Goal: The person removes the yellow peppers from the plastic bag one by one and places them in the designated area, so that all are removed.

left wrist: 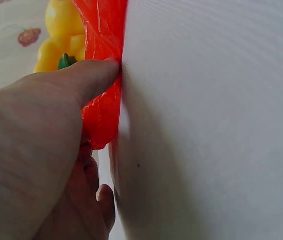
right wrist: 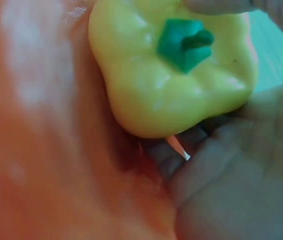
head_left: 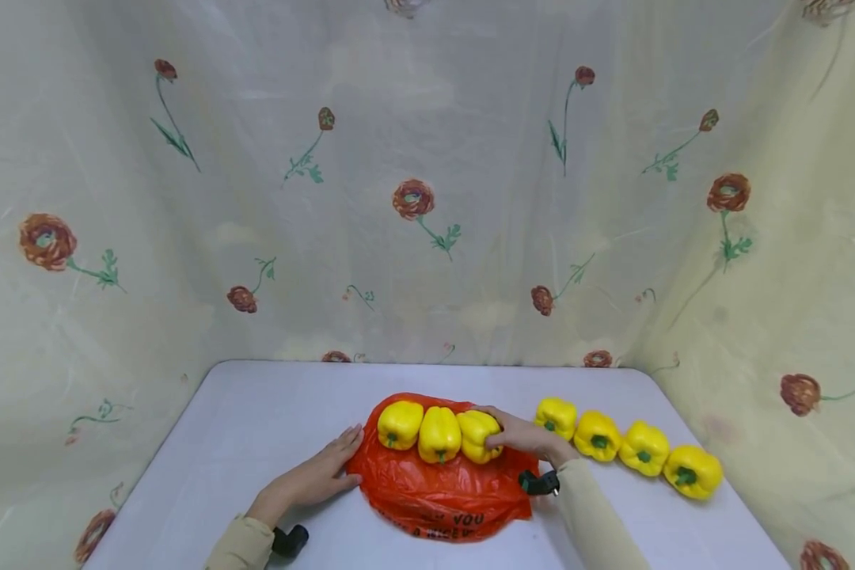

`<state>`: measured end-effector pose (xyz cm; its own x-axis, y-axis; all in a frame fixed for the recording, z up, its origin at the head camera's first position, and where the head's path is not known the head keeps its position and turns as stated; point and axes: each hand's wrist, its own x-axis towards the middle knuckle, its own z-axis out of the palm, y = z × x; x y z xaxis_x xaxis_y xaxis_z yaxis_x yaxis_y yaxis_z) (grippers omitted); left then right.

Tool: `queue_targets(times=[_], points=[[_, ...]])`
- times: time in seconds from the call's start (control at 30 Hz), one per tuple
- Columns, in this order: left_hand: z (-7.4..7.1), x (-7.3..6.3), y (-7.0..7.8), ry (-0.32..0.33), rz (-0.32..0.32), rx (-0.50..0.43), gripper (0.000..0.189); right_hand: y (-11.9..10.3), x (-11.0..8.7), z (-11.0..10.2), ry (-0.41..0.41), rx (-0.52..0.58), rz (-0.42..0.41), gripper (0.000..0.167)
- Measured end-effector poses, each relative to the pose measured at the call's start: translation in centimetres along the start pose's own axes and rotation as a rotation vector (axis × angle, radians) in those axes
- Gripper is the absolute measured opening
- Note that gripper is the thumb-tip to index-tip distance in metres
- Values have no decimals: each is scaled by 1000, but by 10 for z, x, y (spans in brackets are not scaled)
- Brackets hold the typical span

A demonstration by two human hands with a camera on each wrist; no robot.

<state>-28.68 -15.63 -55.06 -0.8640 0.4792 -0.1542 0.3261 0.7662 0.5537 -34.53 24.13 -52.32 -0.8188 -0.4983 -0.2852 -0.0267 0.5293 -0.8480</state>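
Note:
A red plastic bag (head_left: 427,483) with dark lettering lies spread on the table. Three yellow bell peppers with green stems sit side by side on it: a left one (head_left: 400,423), a middle one (head_left: 439,434) and a right one (head_left: 476,435). My right hand (head_left: 523,437) grips the right pepper, fingers behind it and thumb in front; the right wrist view shows this pepper (right wrist: 166,95) close up, held against the hand. My left hand (head_left: 321,472) rests at the bag's left edge with fingers extended. In the left wrist view its thumb (left wrist: 99,75) touches the bag (left wrist: 104,117).
Several more yellow bell peppers (head_left: 644,449) stand in a slanting row on the right of the white table (head_left: 271,404). Behind and at both sides hangs a pale curtain (head_left: 470,142) with printed flowers. Each wrist wears a small black device (head_left: 290,542).

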Motion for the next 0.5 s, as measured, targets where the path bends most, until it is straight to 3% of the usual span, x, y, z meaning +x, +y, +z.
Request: queue_targets(times=[0.3,0.5], points=[[-1,0,0,3,7,-4,79,4,0,1,51,86,-15,68],[-2,0,0,-2,0,-8,79,2,-2,3,100,87,-30,67]])
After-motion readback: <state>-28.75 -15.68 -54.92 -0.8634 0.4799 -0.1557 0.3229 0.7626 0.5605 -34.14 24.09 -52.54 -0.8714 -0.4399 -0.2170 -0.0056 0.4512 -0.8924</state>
